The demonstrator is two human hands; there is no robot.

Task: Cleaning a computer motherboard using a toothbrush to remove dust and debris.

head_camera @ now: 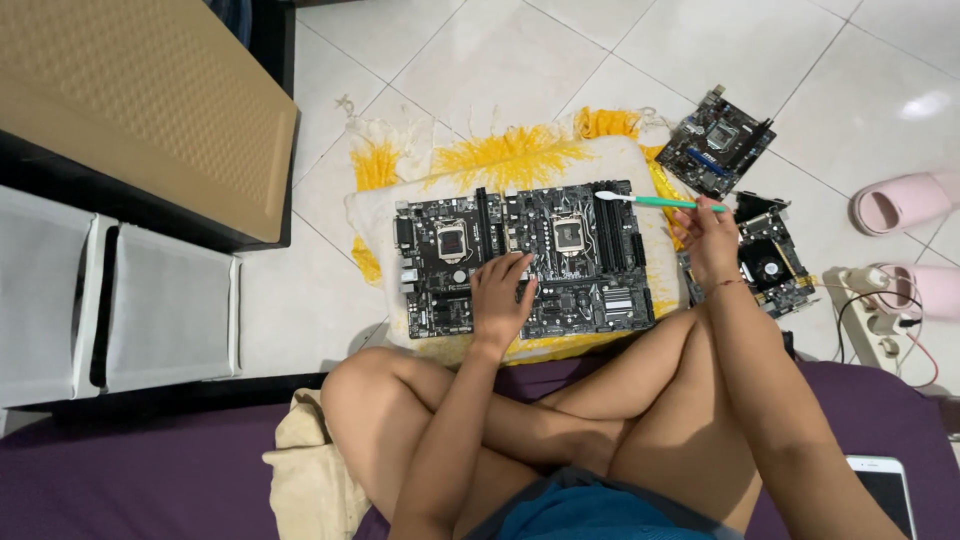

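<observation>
white floor tiles carry a yellow-and-white towel (520,160) with two motherboards (525,260). the left hand (503,295) rests flat on them; the right hand (712,240) grips a green toothbrush (655,201) over the right board's far edge. brushing looks barely begun.

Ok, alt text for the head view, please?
A seated person's left hand rests on two black motherboards lying on a yellow-and-white towel, while the right hand holds a green toothbrush above them. Two more boards lie on the tiled floor.

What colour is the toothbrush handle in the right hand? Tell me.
Teal green, with white bristles: the toothbrush in the right hand, head view.
</observation>
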